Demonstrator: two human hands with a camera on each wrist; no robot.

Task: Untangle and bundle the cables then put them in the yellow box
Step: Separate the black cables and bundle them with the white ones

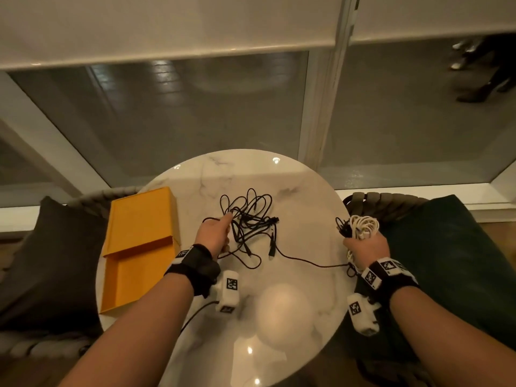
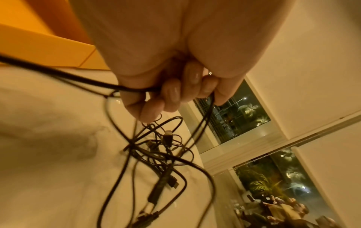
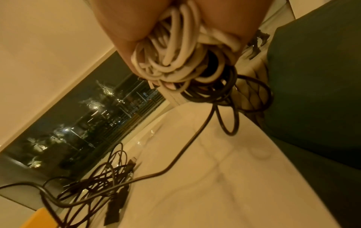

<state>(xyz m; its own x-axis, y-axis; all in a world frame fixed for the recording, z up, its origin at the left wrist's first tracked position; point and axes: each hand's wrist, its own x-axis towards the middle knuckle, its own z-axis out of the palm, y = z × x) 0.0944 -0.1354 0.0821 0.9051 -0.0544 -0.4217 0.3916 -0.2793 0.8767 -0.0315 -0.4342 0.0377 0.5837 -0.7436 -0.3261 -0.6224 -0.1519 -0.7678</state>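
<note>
A tangle of black cables (image 1: pixel 250 219) lies in the middle of the round marble table (image 1: pixel 293 275). My left hand (image 1: pixel 215 233) is at its left side, fingers curled round black cable strands (image 2: pixel 136 89). My right hand (image 1: pixel 365 247) is at the table's right edge and grips a coiled white cable bundle (image 1: pixel 363 226) together with black loops (image 3: pixel 224 86). One black strand (image 1: pixel 307 262) runs from that hand to the tangle. The yellow box (image 1: pixel 139 247) lies open at the table's left, its lid slid partway back.
A dark cushion (image 1: pixel 47 261) sits on a chair to the left and a green cushion (image 1: pixel 452 261) on a woven chair to the right. Beyond the table are window panes (image 1: pixel 195 113) with lowered blinds. A black wire (image 1: pixel 195 311) trails from my left wrist strap.
</note>
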